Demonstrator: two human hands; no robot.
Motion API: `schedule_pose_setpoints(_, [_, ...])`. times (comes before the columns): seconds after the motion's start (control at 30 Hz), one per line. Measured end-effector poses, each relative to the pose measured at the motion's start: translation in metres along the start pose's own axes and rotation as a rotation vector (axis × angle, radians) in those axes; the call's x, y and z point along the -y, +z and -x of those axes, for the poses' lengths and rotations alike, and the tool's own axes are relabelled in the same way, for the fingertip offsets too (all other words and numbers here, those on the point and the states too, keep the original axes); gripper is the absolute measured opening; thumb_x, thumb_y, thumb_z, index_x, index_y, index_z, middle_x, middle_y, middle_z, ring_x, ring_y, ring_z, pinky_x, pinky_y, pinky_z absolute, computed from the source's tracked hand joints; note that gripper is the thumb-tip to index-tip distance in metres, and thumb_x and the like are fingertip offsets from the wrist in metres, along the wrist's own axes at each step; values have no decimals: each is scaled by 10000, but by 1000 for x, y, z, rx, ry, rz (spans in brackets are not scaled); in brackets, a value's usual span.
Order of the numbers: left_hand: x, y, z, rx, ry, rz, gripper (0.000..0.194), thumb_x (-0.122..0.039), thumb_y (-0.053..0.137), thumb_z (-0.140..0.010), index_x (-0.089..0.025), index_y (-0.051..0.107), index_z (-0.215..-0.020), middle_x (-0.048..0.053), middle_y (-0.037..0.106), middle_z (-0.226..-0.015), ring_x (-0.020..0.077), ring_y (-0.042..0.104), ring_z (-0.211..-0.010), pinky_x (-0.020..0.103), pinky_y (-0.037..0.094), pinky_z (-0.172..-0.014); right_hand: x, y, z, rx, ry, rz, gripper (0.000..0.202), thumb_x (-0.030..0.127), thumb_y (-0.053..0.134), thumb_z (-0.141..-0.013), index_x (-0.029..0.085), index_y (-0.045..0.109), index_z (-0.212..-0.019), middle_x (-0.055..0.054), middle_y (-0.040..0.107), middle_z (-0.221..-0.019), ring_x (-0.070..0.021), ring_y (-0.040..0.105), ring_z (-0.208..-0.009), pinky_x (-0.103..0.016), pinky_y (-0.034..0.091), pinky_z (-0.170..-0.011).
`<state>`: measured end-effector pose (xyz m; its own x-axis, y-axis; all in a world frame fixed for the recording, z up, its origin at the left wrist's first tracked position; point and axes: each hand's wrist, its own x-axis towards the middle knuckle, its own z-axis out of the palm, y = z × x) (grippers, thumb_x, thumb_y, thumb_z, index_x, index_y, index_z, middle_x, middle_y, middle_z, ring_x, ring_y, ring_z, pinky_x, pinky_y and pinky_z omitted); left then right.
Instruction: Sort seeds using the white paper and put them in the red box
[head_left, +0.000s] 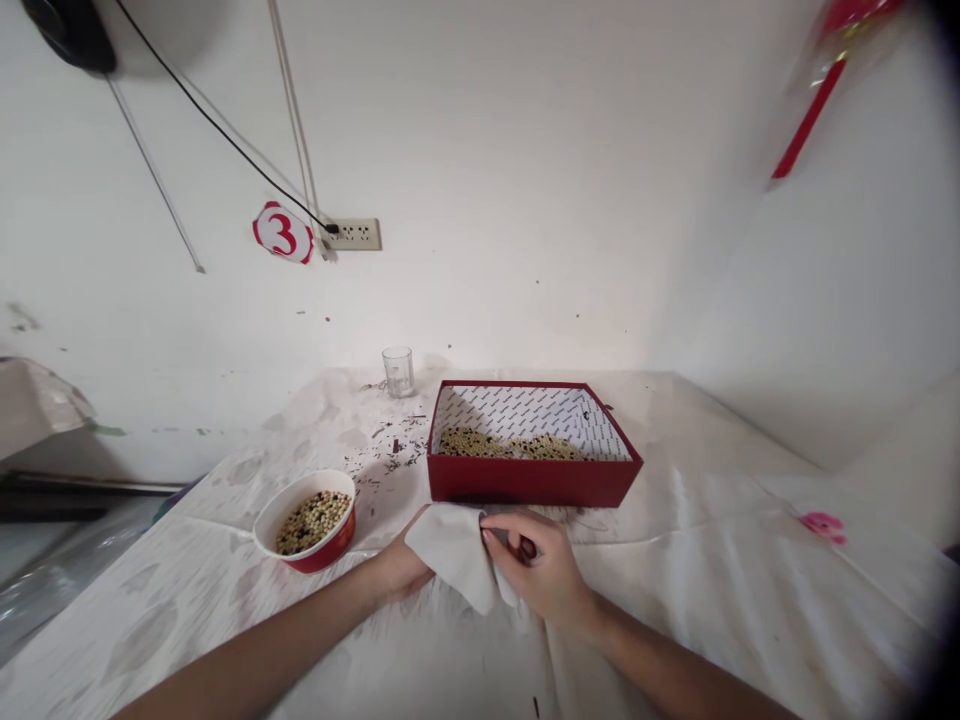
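Observation:
A pale grey-white cloth hangs between my hands, just in front of a red box. My left hand is under the cloth's left side, its fingers mostly covered by the fabric. At the cloth's right edge, my right hand pinches the fabric between thumb and forefinger, the other fingers curled. The box has a patterned white lining and holds light and dark grains. To the left stands a red and white bowl with a similar mix of grains.
A clear glass stands behind the bowl near the wall. Dark bits lie scattered on the pale tablecloth between bowl and box. A pink flower shape is at the right. A power strip is on the wall.

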<state>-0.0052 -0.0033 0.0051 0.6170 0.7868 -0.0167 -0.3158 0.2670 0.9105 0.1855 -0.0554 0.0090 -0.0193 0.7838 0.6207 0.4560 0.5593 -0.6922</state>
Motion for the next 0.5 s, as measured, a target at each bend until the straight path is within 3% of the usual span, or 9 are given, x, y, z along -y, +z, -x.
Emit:
schedule_pose_setpoints(0.3, [-3,3,2,-112,2,6,238,-310,906,-650,-183,821,-832,67,770,-801,277,707,-902,361,527,-861,0,-2,-2,23,11,-53,111,227,679,-894,228,787,-918,52,469,-595,-101,462,-546,-236,386,-544])
schedule_pose_setpoints(0.5, [1,-2,1,-84,-20,34,262,-355,893,-676,-200,814,-873,63,766,-793,276,709,-911,367,522,-873,2,-3,-2,51,31,-63,126,263,667,-912,224,782,-948,45,491,-621,-99,469,-546,-233,380,-531])
